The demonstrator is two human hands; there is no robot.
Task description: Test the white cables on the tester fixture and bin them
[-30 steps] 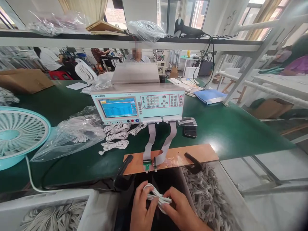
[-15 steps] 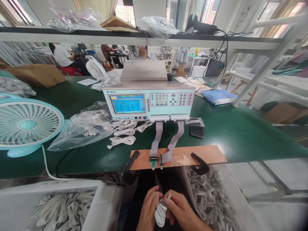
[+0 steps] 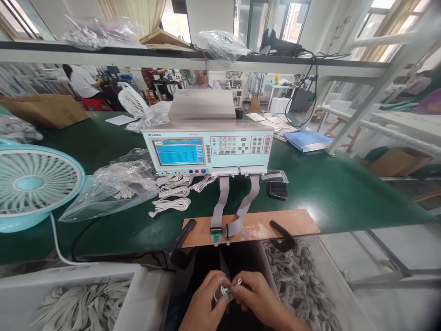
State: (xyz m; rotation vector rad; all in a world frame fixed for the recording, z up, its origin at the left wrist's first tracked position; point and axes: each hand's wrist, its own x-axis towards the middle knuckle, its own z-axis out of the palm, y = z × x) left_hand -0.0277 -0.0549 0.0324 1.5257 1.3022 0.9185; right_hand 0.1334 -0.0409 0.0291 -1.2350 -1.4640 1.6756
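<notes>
Low in the head view, my left hand (image 3: 204, 301) and my right hand (image 3: 257, 294) meet over a coiled white cable (image 3: 224, 291). Both hands grip it, and my right fingers pinch its small connector end, which points up. Just ahead, a wooden board (image 3: 275, 221) is clamped to the table edge. Two connectors (image 3: 218, 233) sit at the board's near edge. Grey ribbon cables (image 3: 220, 202) run from them up to a pale blue cable tester (image 3: 206, 147) with a lit screen.
Bins of white cables stand at the lower left (image 3: 82, 303) and lower right (image 3: 299, 276). On the green table (image 3: 344, 188) lie a bag of cables (image 3: 113, 188), loose coils (image 3: 170, 197), a teal fan (image 3: 31, 184) and a phone (image 3: 277, 190). Other people sit beyond the tester.
A second ago the cable was a flat bundle stretched between my hands. Now it is bunched tight between them, with the connector end raised in my right fingers.
</notes>
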